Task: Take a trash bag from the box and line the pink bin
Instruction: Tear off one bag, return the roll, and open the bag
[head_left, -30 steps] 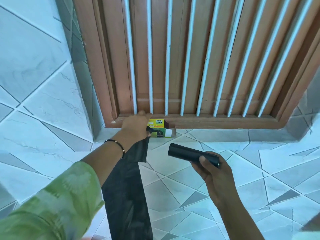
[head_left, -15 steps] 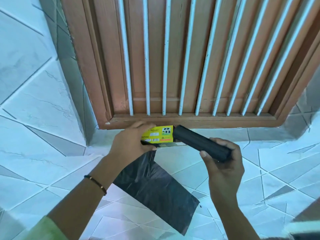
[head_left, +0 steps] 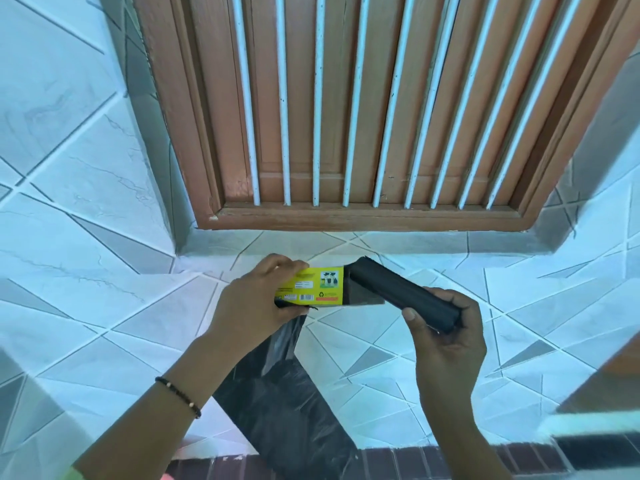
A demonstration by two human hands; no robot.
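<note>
One head-worn camera looks forward and down, close over the tiled wall [head_left: 104,209] and barred wooden window [head_left: 363,116].

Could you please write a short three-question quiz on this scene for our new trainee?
1. True or false: the left hand holds the yellow box.
2. What does the right hand grip?
A. a loose bag
B. the black roll of bags
C. nothing
3. Fill in: the loose black bag hangs below the ____ hand.

Key:
1. True. Its fingers curl round the box.
2. B. One end of the roll sits at the box's open end.
3. Left. The bag trails down from under that hand, in front of the tiled wall.
</note>
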